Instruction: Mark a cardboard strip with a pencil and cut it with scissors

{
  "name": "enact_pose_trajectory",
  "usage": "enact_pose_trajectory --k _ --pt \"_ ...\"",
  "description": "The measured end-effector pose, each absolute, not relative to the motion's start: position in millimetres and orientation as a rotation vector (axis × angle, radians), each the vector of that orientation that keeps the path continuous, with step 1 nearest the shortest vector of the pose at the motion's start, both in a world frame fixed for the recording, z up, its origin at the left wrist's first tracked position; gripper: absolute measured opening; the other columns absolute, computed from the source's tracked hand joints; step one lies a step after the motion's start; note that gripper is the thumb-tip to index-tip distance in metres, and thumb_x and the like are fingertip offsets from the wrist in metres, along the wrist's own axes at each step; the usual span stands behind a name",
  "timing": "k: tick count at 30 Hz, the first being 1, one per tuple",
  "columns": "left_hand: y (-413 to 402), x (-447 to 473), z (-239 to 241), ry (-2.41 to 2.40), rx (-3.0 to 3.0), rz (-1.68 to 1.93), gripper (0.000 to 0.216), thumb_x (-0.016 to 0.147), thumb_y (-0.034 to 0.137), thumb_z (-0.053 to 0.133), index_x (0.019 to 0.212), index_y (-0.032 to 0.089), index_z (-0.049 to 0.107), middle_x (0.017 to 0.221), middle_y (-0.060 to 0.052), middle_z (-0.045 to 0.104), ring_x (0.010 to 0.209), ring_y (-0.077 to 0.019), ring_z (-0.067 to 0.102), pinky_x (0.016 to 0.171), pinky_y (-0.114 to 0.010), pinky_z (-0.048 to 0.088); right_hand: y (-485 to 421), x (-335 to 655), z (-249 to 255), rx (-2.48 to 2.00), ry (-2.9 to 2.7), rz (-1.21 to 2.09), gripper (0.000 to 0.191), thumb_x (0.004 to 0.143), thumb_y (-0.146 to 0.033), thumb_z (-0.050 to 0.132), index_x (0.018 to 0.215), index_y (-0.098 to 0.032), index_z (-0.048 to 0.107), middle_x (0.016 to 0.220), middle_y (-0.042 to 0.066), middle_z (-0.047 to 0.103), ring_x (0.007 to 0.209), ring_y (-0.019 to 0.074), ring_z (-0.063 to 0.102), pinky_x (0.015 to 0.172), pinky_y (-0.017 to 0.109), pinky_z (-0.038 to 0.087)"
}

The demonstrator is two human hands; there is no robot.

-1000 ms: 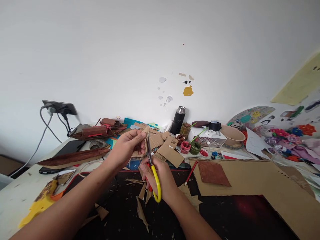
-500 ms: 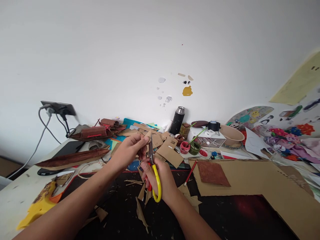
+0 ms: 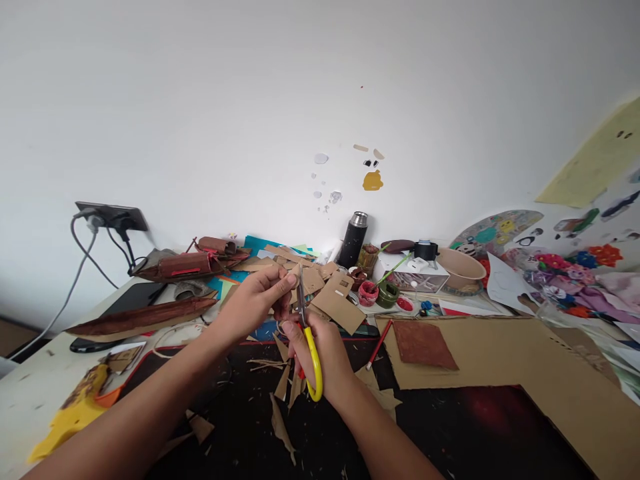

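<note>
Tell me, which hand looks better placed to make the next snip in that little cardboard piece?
The right hand, probably: it grips the yellow-handled scissors, blades up at the small cardboard piece. The left hand only pinches that piece.

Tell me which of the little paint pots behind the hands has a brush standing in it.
The green paint pot: a green-handled brush leans out of it. The red pot beside it holds none.

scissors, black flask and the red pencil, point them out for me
scissors [image 3: 314, 363], head view, on the yellow handle loop in the right hand
black flask [image 3: 353, 243], head view, on its dark body by the wall
red pencil [image 3: 380, 341], head view, on mid shaft
</note>
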State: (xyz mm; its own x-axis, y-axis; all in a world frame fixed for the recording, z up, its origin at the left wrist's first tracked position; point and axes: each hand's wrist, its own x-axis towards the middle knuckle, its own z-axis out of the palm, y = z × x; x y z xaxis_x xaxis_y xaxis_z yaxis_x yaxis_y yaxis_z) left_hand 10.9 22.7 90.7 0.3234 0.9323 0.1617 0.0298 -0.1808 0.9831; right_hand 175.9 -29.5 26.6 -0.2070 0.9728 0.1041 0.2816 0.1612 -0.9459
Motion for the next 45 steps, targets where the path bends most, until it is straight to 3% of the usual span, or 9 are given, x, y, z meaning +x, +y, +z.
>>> enact_pose_trajectory --k 16,27,34,40,45 --pt "24.8 2.1 95.0 0.941 1.567 0.987 0.047 0.093 0.060 0.069 0.071 0.021 0.054 0.060 0.002 0.058 0.054 -0.0140 0.057 0.055 -0.026 0.048 -28.9 175.3 23.4 -1.279 -1.658 0.989 0.046 0.101 -0.068 0.060 0.109 -0.025 0.074 0.070 0.004 0.069 0.069 0.0249 0.072 0.054 0.028 0.050" --pt "24.4 -2.0 96.1 0.955 1.567 0.971 0.043 0.091 0.056 0.074 0.070 0.022 0.057 0.059 0.001 0.062 0.054 -0.0148 0.059 0.056 -0.027 0.049 -29.6 174.2 27.1 -1.277 -1.647 0.975 0.044 0.099 -0.068 0.062 0.103 -0.025 0.073 0.064 0.003 0.065 0.064 0.0242 0.070 0.051 0.027 0.048" --pt "22.6 4.6 97.6 0.901 1.534 0.998 0.045 0.090 0.060 0.074 0.072 0.022 0.058 0.060 0.001 0.062 0.051 -0.0139 0.057 0.053 -0.026 0.047 -27.7 175.8 25.4 -1.320 -1.653 0.968 0.047 0.100 -0.069 0.059 0.108 -0.025 0.074 0.061 0.002 0.064 0.065 0.0259 0.070 0.053 0.029 0.050" --pt "25.1 7.5 97.2 0.893 1.546 0.994 0.044 0.091 0.059 0.073 0.072 0.022 0.059 0.057 0.000 0.063 0.049 -0.0142 0.057 0.052 -0.027 0.045 -26.5 177.5 26.5 -1.311 -1.682 0.886 0.042 0.100 -0.065 0.061 0.100 -0.024 0.073 0.060 0.001 0.061 0.066 0.0248 0.068 0.059 0.030 0.053" --pt "26.1 8.5 93.6 0.905 1.528 0.991 0.044 0.089 0.060 0.074 0.073 0.022 0.059 0.057 0.001 0.062 0.049 -0.0140 0.057 0.050 -0.026 0.044 -29.4 176.7 29.7 -1.320 -1.667 0.953 0.042 0.102 -0.064 0.058 0.109 -0.025 0.073 0.059 0.000 0.061 0.061 0.0233 0.067 0.054 0.029 0.050"
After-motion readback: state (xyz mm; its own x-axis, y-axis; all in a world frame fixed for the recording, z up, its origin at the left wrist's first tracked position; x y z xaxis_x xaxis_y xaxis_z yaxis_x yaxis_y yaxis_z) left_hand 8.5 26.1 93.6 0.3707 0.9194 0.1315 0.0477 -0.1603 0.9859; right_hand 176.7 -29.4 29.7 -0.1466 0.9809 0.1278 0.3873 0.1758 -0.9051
